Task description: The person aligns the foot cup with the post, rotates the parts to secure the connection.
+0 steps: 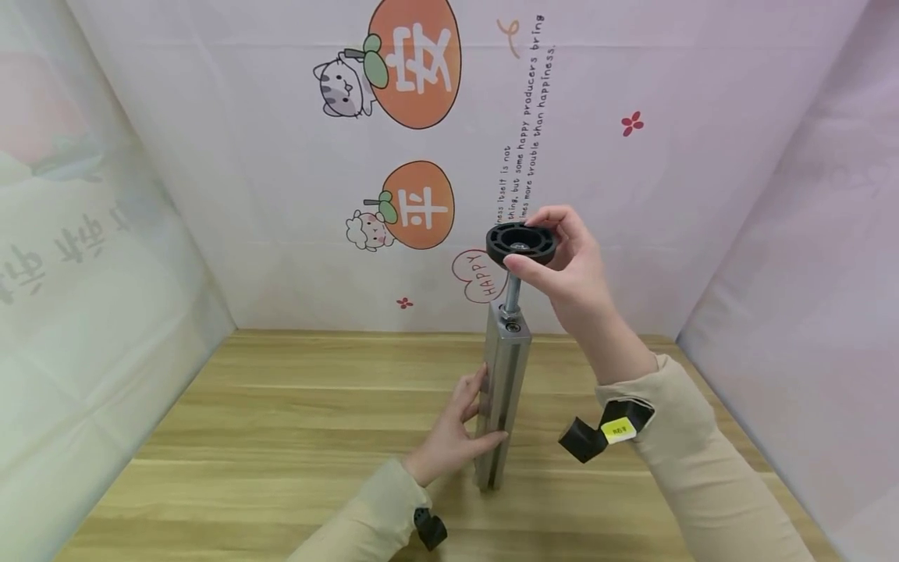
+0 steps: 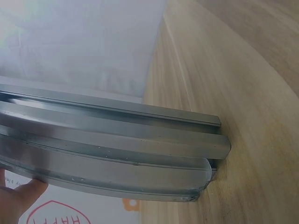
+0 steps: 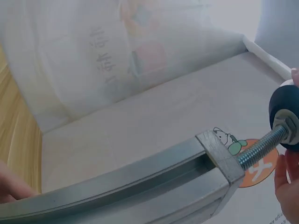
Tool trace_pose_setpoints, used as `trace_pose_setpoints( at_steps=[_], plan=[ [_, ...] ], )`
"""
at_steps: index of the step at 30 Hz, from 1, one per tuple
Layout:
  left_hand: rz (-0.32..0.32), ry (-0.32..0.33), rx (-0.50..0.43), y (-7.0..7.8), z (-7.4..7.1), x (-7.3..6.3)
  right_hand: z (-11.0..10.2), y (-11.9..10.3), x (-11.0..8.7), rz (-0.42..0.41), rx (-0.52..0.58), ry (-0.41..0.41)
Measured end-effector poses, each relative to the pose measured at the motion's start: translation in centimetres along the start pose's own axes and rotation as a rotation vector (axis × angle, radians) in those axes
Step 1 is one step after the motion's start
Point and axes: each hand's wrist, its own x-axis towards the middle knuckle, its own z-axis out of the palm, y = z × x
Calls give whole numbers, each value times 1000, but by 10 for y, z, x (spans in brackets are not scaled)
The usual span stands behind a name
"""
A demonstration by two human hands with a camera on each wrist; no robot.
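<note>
A slotted aluminium profile [image 1: 502, 390] stands upright on the wooden table, its lower end against the wood in the left wrist view. My left hand [image 1: 456, 433] grips it low down, thumb on the near side and fingers on the far side. Out of the end plate [image 3: 225, 161] on top rises a threaded rod [image 3: 264, 148], carrying a round black levelling foot [image 1: 521, 243]. With thumb and fingers on opposite sides of its rim, my right hand [image 1: 579, 269] holds this foot. A nut [image 3: 286, 122] sits under the foot.
Behind the wooden table [image 1: 281, 421] hangs a white printed cloth [image 1: 232, 156] with orange fruit drawings and lettering. Pale cloth walls [image 1: 84, 234] close in the left and right sides. Black camera mounts [image 1: 584, 439] sit on both wrists.
</note>
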Motion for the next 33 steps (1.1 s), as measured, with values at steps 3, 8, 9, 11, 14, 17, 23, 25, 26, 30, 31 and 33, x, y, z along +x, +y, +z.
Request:
trace_pose_setpoints(
  at_steps=[3,8,9,11,14,17,23,25,26,30,31,33],
  plan=[
    [1,2,0,1,1,0,4,-3,-2,-47,-154,50],
    [1,-1,6,1,1,0,9,-2,-3,-128,-392,156],
    [2,-2,6,1,1,0,11,-2,-4,-146,-435,176],
    [2,-2,2,0,1,0,13,-1,-4,-181,-495,213],
    [10,2,-3,-1,1,0,18,1,-5,-227,-546,260],
    [44,5,3,-2,2,0,21,3,-5,-256,-573,304],
    [104,6,19,-4,2,0,25,5,-5,-317,-614,349],
    [103,7,17,-4,2,0,26,6,-5,-333,-627,354],
    [104,8,16,-4,2,0,26,6,-4,-339,-631,358],
    [108,8,16,-4,2,1,26,9,-4,-378,-639,356],
    [106,7,15,-4,2,1,26,9,-5,-386,-634,354],
    [101,3,13,-4,2,0,24,11,-6,-402,-629,347]
  ],
)
